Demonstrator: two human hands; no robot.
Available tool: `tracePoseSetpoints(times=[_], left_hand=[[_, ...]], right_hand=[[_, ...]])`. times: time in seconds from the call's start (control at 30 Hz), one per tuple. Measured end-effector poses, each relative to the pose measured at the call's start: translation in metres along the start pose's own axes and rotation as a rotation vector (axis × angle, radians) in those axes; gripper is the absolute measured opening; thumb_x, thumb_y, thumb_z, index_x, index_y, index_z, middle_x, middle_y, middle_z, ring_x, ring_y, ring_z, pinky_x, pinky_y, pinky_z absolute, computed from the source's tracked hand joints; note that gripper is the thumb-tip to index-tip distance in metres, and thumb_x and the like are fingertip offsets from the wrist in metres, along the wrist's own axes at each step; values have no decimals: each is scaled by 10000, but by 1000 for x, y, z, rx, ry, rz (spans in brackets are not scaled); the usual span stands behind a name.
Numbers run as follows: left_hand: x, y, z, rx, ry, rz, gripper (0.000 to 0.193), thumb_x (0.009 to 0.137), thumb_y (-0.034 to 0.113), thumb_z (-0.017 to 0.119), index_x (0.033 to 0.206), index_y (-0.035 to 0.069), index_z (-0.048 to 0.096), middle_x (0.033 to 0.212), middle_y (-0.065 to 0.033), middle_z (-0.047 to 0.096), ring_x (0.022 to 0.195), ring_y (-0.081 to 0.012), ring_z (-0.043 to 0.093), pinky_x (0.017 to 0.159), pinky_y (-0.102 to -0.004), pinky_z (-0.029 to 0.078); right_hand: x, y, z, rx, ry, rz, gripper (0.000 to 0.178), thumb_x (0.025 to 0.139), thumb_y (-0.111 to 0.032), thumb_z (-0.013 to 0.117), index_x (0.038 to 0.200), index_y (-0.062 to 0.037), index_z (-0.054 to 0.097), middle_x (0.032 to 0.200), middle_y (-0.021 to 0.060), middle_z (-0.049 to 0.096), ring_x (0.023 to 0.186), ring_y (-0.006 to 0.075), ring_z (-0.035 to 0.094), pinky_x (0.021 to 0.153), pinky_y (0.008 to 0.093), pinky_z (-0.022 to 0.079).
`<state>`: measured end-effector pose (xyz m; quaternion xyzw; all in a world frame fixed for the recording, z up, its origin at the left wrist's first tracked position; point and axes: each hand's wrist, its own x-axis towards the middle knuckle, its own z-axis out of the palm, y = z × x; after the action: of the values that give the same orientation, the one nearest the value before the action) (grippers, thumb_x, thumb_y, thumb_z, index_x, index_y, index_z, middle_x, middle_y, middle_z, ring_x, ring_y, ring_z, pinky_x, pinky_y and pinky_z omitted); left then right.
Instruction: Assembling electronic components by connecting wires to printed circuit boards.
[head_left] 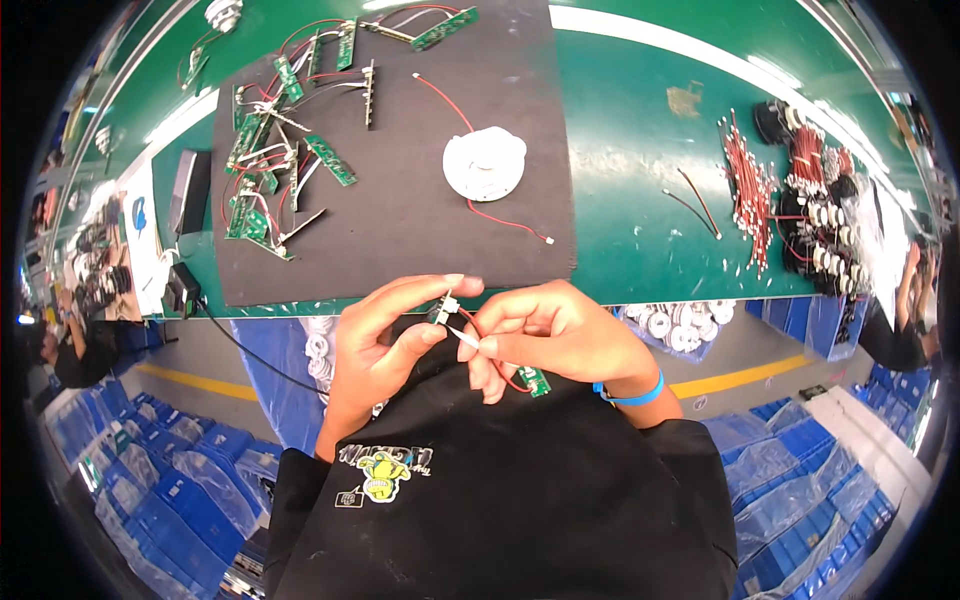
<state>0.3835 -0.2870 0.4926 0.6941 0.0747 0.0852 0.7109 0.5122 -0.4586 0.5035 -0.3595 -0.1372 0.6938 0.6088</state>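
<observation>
My left hand (378,335) pinches a small circuit board with a white connector (449,306) between thumb and fingers, just off the table's near edge. Close beside it, my right hand (565,335) has thumb and fingertips closed on a white cable (464,338) that runs toward the board. A red wire (519,383) loops below the right fingers to a hanging green circuit board (537,382). Beyond my hands, on the dark mat (390,220), lies a round white part (484,163) with two red wires.
Several wired green circuit boards (330,160) lie tangled at the mat's left. On the green table (640,200), bundles of red wires (748,190) and round black-and-white parts (825,215) sit at the right. Bags of white rings (685,325) hang below the near edge. Blue bins (190,490) stand behind me.
</observation>
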Motion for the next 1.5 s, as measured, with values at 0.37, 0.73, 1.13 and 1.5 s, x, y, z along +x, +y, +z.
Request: tracePoseSetpoints(times=[0.37,0.73,1.13,1.5], left_hand=[[4,-17,-27,-277,233,123,349,913,166,548,1167,-61,474,1065,-237,608,984,-368,621,887,-466,488],[10,-33,-38,-723,188,-32,445,925,304,532,1191,-41,444,989,-170,608,871,-326,648,816,-517,523],[31,-12,-8,-718,117,-188,363,973,231,440,1213,-40,460,1052,-212,595,817,-282,661,672,-374,582],[29,-10,0,-557,86,-355,300,933,90,503,1193,-56,481,1042,-182,610,862,-286,662,673,-353,587]], right_hand=[[11,-22,-30,-1213,935,-504,316,733,-104,743,1004,-38,594,842,100,656,785,221,634,699,316,507],[21,12,-40,-869,721,-1079,96,823,41,629,916,50,610,938,182,626,627,178,598,613,247,504],[28,-15,-20,-1464,597,-986,155,698,-4,646,832,-19,569,702,72,524,628,247,536,569,339,433],[36,-23,-14,-2020,428,-797,120,695,-147,605,794,-91,565,731,9,435,724,159,474,626,290,393]])
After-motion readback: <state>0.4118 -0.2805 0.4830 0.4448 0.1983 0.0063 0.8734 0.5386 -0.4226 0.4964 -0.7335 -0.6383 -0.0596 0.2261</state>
